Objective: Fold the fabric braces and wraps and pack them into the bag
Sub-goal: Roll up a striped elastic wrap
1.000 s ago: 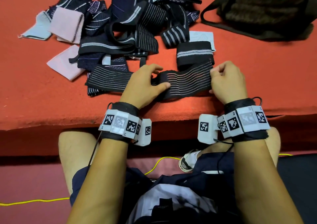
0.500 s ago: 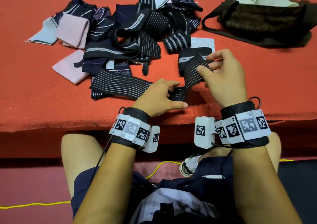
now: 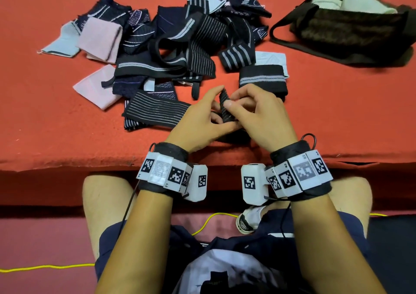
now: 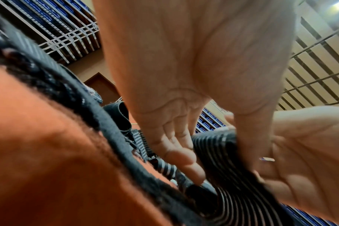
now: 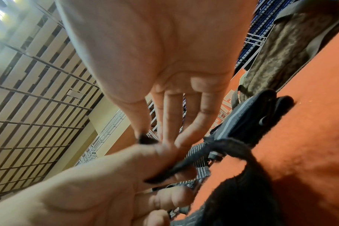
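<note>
A black wrap with thin grey stripes (image 3: pixel 227 113) stands folded on edge between my hands, just above the red table's front edge. My left hand (image 3: pixel 216 111) grips it from the left, thumb underneath. My right hand (image 3: pixel 233 100) pinches its top from the right. In the left wrist view the left fingers (image 4: pixel 182 154) lie against the striped wrap (image 4: pixel 221 152). In the right wrist view the right hand (image 5: pixel 164 134) pinches a dark edge of the wrap (image 5: pixel 184 166). The brown bag (image 3: pixel 351 26) lies open at the back right, with pale cloth inside.
A heap of dark striped braces and wraps (image 3: pixel 180 37) with pink and pale blue pieces (image 3: pixel 99 37) covers the back left. A folded black brace (image 3: pixel 262 80) lies just beyond my hands. A striped wrap (image 3: pixel 155 109) lies flat to the left.
The wrap lay stretched flat between my hands. My right hand lifted its end and carried it left, and the hands have come together with the wrap folded between them.
</note>
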Available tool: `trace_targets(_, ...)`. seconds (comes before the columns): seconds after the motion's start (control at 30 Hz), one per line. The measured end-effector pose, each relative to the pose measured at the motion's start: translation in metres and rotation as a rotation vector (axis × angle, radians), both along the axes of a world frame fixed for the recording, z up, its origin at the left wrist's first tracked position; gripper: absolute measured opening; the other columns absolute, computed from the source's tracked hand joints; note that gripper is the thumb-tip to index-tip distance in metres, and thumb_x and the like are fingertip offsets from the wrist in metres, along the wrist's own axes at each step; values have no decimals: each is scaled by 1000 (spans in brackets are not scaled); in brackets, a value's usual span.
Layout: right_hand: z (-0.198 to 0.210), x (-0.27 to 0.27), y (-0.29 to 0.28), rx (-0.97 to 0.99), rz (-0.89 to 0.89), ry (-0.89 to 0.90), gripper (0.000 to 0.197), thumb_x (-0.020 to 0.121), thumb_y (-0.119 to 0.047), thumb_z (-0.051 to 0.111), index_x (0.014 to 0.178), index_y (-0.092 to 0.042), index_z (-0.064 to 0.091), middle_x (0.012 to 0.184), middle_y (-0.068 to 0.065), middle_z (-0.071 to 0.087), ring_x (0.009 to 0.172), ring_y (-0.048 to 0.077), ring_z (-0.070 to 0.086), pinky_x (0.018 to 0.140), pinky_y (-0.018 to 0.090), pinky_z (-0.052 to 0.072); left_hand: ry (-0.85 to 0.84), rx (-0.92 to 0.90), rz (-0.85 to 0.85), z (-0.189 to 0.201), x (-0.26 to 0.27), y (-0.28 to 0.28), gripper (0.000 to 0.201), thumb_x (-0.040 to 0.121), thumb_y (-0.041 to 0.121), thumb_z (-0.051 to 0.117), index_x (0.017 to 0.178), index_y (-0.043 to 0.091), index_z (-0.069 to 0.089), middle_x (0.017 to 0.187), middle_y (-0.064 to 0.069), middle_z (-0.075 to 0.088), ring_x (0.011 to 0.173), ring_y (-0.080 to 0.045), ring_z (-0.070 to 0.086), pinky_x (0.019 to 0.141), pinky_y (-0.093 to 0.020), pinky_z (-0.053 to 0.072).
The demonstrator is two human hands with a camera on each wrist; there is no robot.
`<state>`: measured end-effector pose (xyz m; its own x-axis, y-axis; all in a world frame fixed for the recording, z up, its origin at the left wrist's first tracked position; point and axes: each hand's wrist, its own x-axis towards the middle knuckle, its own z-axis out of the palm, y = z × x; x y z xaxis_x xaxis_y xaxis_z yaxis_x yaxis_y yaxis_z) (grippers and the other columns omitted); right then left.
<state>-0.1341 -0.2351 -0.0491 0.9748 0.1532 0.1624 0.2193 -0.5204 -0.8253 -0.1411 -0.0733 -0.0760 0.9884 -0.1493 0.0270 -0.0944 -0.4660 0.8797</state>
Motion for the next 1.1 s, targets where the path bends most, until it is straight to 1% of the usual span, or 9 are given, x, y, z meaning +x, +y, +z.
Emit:
trace_targets(0.17, -4, 4, 1, -23, -20, -33, 33, 89, -3, 49, 112, -20, 65, 108, -9, 70, 100, 6, 63, 95, 32, 50, -206, 99, 35, 5, 3, 8, 50, 90, 6, 57, 139, 18, 55, 124, 8, 66, 114, -5, 59, 105, -27, 43)
trace_targets(0.27, -9, 5, 1, -39, 24, 65, 56, 81, 3, 46, 131, -21, 53, 125, -5, 63, 107, 8, 58, 99, 31, 47, -253, 78, 71, 6, 4, 9, 45, 90, 6, 57, 133, 18, 60, 119, 10, 68, 113, -4, 61, 104, -29, 45)
trace_targets(0.4, -11, 5, -1, -26, -17, 84, 27, 89, -16, 59, 115, -22, 59, 99, -16, 65, 90, -5, 58, 77, 12, 42, -265, 15, 154, 4, 6, 16, 38, 90, 9, 58, 125, 23, 63, 103, 20, 67, 92, -1, 66, 90, -33, 54)
trace_targets(0.5, -9, 4, -5, -50, -5, 57, 16, 90, -35, 66, 91, -19, 64, 78, -13, 62, 70, 0, 53, 67, 22, 41, -247, -75, 207, 3, 6, 26, 35, 91, 3, 56, 121, 20, 62, 97, 12, 67, 68, -7, 65, 71, -29, 56)
trace_targets(0.6, -10, 2, -6, -71, 118, 97, 27, 87, -41, 70, 81, -16, 61, 76, -6, 64, 71, 10, 57, 72, 35, 47, -224, -125, 236, 3, 8, 36, 39, 90, -2, 54, 122, 18, 62, 98, 9, 69, 69, -6, 64, 68, -24, 53)
trace_targets(0.7, -8, 5, -8, -104, 139, 102, 21, 90, -34, 67, 83, -15, 60, 80, -5, 66, 76, 15, 59, 80, 43, 49, -192, -129, 235, 2, 8, 43, 40, 90, -1, 55, 124, 19, 61, 96, 9, 71, 67, -9, 64, 70, -29, 53)
trace_targets(0.87, -1, 8, -13, -5, 33, 37, 26, 92, -34, 66, 77, -16, 56, 65, -10, 49, 59, 4, 43, 63, 26, 37, -212, -137, 287, 3, 5, 50, 36, 90, -5, 53, 120, 13, 63, 97, 6, 72, 63, -8, 63, 67, -24, 55)
trace_targets(0.97, 0, 6, -10, 23, 37, 8, 19, 94, -31, 64, 83, -17, 57, 64, -10, 49, 59, 3, 43, 64, 27, 35, -228, -118, 308, 4, 6, 49, 34, 90, -4, 53, 118, 11, 65, 96, 8, 72, 61, -8, 64, 66, -24, 55)
trace_targets(1.1, 2, 7, -11, 119, 52, 14, 14, 93, -29, 67, 97, -17, 59, 63, -1, 55, 58, 6, 47, 65, 30, 39, -248, -127, 355, 2, 6, 53, 34, 86, 0, 53, 114, 14, 67, 96, -1, 73, 66, -9, 65, 71, -38, 60)
